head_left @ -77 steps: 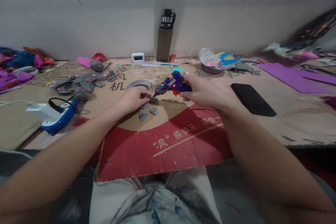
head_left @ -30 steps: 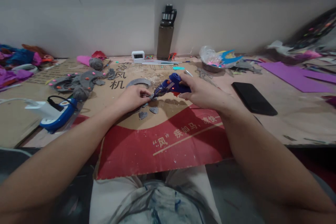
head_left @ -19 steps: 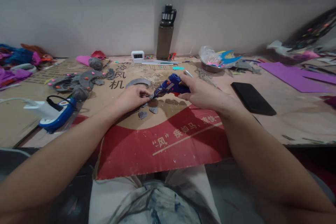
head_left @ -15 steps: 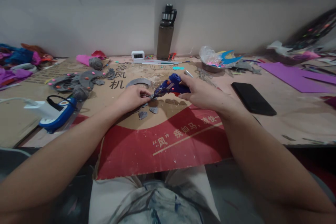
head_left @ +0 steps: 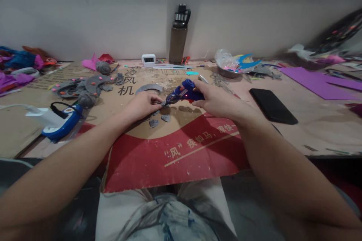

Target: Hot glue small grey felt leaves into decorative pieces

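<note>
My right hand (head_left: 216,99) grips a blue hot glue gun (head_left: 182,93) with a red light on its side; the nozzle points left and down. My left hand (head_left: 143,106) pinches a small grey glitter piece right at the nozzle tip; the piece is mostly hidden by my fingers. Two more small grey heart-shaped pieces (head_left: 160,120) lie on the cardboard sheet (head_left: 175,158) just below my left hand. A grey arc-shaped piece (head_left: 149,89) lies beyond my left hand.
A black phone (head_left: 273,106) lies right of my right arm. A blue and white charger (head_left: 58,120) sits at left. Grey felt shapes (head_left: 85,88), a dark bottle (head_left: 178,37), a small white clock (head_left: 148,60), a bowl of scraps (head_left: 230,66) and purple sheets (head_left: 319,81) lie further back.
The hands and glue gun have hardly moved; the nozzle stays at the piece pinched in my left hand.
</note>
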Available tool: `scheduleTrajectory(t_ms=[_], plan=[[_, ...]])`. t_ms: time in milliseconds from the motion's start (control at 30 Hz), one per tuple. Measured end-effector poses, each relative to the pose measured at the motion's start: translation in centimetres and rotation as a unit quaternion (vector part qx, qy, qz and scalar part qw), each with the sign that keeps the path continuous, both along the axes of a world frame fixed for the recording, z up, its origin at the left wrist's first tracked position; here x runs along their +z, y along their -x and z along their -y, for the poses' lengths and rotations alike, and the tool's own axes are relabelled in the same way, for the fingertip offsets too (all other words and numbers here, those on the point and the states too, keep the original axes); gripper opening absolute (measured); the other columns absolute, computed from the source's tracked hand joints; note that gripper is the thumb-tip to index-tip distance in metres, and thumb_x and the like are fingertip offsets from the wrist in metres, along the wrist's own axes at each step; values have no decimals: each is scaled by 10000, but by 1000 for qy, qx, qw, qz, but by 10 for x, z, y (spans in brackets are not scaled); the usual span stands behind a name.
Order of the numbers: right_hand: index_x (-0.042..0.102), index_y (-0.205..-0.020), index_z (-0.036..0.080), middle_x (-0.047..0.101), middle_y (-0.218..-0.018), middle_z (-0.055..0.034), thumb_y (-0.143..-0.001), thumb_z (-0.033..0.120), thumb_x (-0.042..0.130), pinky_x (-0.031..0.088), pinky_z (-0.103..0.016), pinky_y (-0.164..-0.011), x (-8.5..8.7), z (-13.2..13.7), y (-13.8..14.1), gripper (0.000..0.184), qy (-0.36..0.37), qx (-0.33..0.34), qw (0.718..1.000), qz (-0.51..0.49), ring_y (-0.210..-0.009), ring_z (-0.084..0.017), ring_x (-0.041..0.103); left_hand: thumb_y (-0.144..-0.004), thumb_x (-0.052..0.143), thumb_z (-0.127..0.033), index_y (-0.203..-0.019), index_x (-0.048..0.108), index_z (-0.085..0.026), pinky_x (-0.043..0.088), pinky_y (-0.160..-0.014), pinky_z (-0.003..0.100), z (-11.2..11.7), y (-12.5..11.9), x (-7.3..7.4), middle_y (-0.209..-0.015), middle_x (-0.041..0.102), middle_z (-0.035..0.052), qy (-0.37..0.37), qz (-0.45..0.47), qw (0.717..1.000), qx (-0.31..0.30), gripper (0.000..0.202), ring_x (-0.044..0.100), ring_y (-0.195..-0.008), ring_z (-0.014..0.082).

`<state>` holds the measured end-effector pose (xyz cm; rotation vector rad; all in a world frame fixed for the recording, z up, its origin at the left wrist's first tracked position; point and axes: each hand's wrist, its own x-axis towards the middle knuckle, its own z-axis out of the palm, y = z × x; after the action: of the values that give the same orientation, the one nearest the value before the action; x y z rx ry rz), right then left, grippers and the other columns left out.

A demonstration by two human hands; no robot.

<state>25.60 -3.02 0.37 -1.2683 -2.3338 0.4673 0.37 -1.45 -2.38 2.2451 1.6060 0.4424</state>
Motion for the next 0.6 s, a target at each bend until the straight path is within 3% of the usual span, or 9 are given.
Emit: scheduleTrajectory(t_ms=[600], plan=[[482,-1303,235,662,-1148,-90,-776,220,577,490,-338,-762,1,0,1,536,14,-16,1000,22,-951,-259,635,-757,631,-324,-964,748,-225,466,-695,272,-2,2,-2,-882,741,28,-5,-4,1000,-6,257,643,-765,169]])
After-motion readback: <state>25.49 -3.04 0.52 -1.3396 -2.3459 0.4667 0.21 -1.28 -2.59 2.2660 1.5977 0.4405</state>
